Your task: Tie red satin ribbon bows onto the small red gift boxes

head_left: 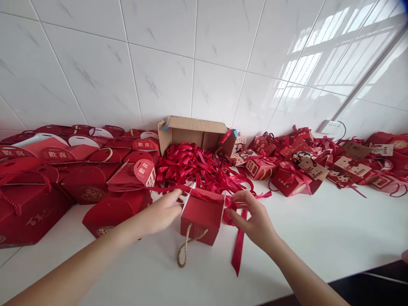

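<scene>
A small red gift box (202, 214) stands on the white table in front of me, with a gold twisted-cord handle (186, 244) hanging down its near side. A shiny red ribbon (205, 194) runs across the top of the box. On the left, my left hand (164, 212) is closed at the box's edge, where the ribbon passes its fingertips; its exact grip is partly hidden. To the right, my right hand (256, 219) pinches the ribbon close beside the box. One ribbon tail (238, 250) dangles below that hand onto the table.
An open cardboard carton (196, 124) lies against the tiled wall, a heap of red ribbons (197, 165) spilling from it. Many red boxes (87, 182) crowd the left. Ribboned boxes (288, 180) pile up on the right, near a white power strip (330, 126).
</scene>
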